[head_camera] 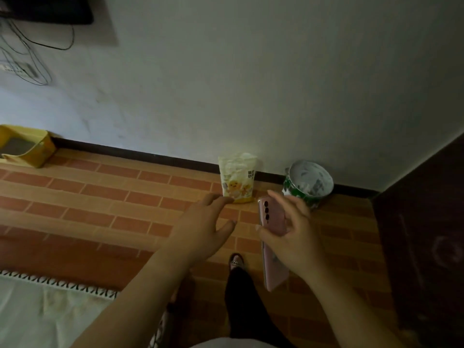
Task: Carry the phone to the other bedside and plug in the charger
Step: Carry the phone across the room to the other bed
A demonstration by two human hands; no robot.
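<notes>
One pink phone [272, 223], back outward with three camera lenses in a column, held upright in the right hand [292, 233], thumb across one long edge and fingers curled behind the other. Phone carried above the floor, not resting on anything. Left hand [204, 223] empty, fingers spread and loosely extended forward, touching nothing.

Two bare forearms in view. One foot in a patterned slipper [236, 261] below the hands, with one dark trouser leg.

On the brick-patterned floor [100, 197], against the wall: one pale snack bag [237, 180] with cartoon figures, standing upright; just beside it, one round bin [310, 184] lined with a white bag. Far left, one yellow container [25, 145]. Bottom left, one pale cloth with a dark stitched edge [50, 305]. Top left, one dark object with several thin cables [37, 46] hanging down the wall; exact count unclear. No charger identifiable.
</notes>
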